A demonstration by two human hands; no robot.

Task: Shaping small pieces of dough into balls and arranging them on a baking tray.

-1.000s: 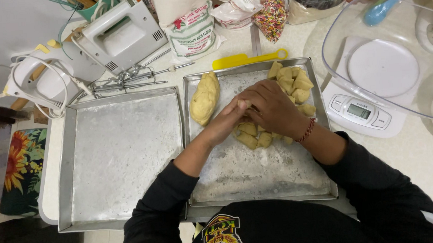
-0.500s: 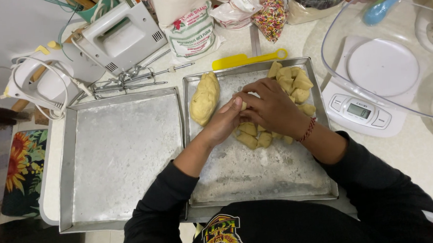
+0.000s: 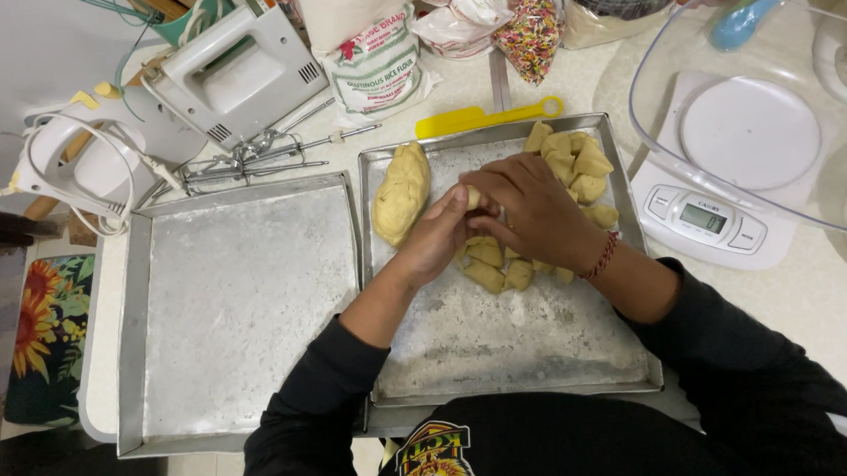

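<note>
Pale countertop [image 3: 493,92] carries two metal baking trays side by side, an empty left tray [image 3: 242,308] and a right tray [image 3: 509,350] over which both hands meet. Compared with a second ago, the hands have lifted slightly off the heap and a small dough piece [image 3: 474,198] now shows between them, pinched by the left hand [image 3: 440,235] at its fingertips while the right hand [image 3: 530,212] curls over it from the other side; most of the piece is hidden by the fingers. It looks pale yellow and smooth. Beneath the hands lie cut dough chunks [image 3: 576,160], partly covered by the right wrist, and a larger dough log [image 3: 401,192] rests untouched toward the tray's left edge. Beyond the tray sit a yellow scraper [image 3: 485,117], a hand mixer [image 3: 237,78] with loose beaters [image 3: 252,160], bags of ingredients cut off at the top, and a kitchen scale [image 3: 716,210] under a clear bowl [image 3: 778,108].
</note>
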